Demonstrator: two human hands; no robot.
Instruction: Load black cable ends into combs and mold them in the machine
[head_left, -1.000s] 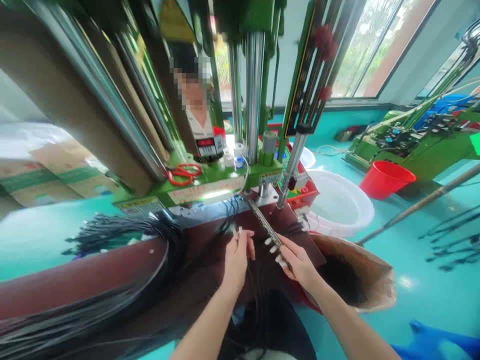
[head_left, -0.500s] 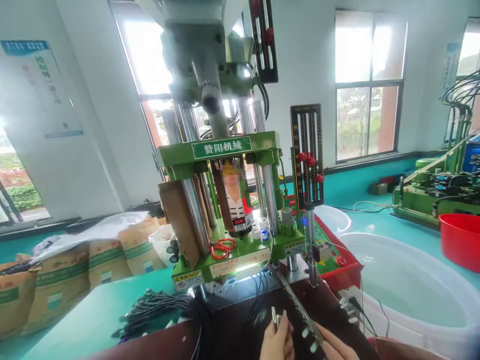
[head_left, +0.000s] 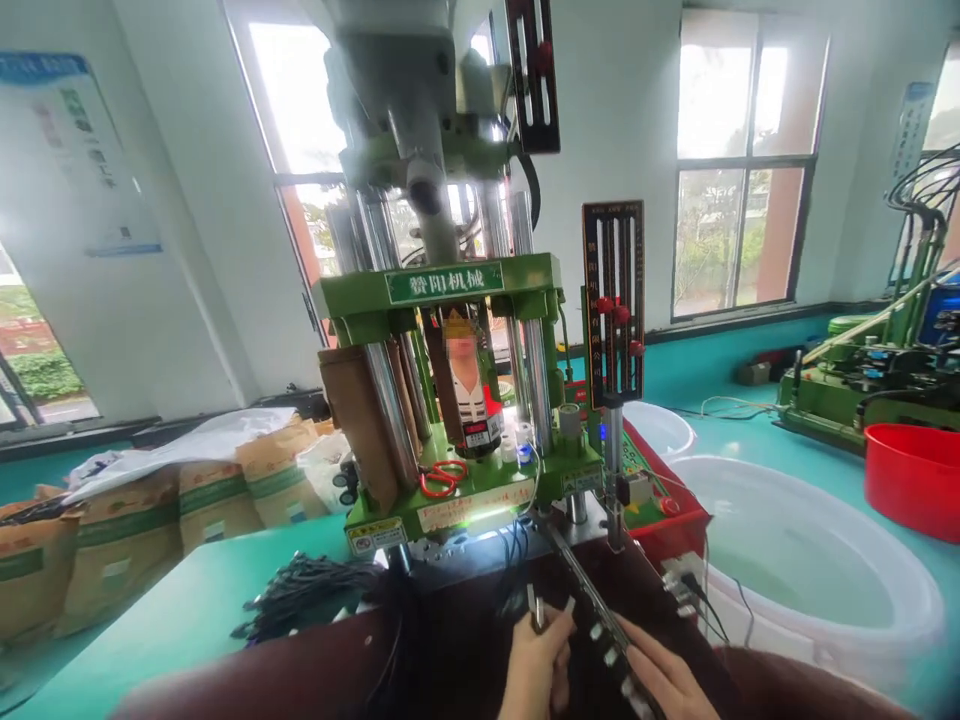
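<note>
My left hand (head_left: 534, 655) is closed around small flat silver metal pieces (head_left: 535, 610), whose ends stick up past the fingers and thumb; their exact kind I cannot make out. To its right, my right hand (head_left: 664, 668) grips the near part of a long narrow metal bar (head_left: 581, 580). Several small shiny metal pieces (head_left: 609, 654) sit along that bar. Its far end reaches the base of a green press machine (head_left: 450, 515). Thin black cables (head_left: 514, 540) hang at the front of the press, beyond my left hand.
A bundle of black cables (head_left: 300, 600) lies on the table's left. Red-handled scissors (head_left: 442, 478) rest on the press bed. A red control box (head_left: 671, 540) and a large white tub (head_left: 817, 560) stand at right. Paper sacks (head_left: 217, 500) line the left wall.
My left hand has shifted slightly left and up, with the metal pieces still in it. My right hand stays at the bar, its fingers lying a little farther up it. The view has tilted slightly.
</note>
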